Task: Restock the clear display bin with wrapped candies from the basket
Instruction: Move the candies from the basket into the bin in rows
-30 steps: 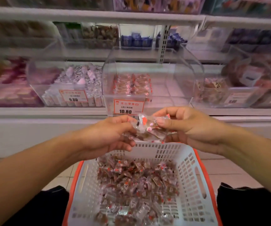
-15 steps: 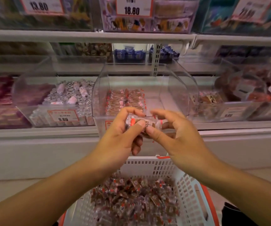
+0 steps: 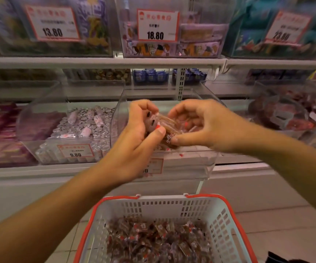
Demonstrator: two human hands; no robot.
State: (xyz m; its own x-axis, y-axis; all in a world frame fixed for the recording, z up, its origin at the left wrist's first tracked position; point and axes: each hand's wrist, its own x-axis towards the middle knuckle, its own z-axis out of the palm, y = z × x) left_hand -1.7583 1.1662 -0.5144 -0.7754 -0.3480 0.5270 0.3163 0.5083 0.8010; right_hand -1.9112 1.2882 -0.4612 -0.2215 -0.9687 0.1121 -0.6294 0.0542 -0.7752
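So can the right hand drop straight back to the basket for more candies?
Probably not yet: the right hand and left hand both grip wrapped candies over the clear bin. The basket below lies open.

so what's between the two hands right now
In the head view, a bundle of wrapped candies spans the gap. The left hand and right hand both pinch it, over the clear display bin.

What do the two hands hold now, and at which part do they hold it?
Both hold one bunch of wrapped candies over the clear display bin. The left hand pinches its left end with the thumb; the right hand grips its right side.
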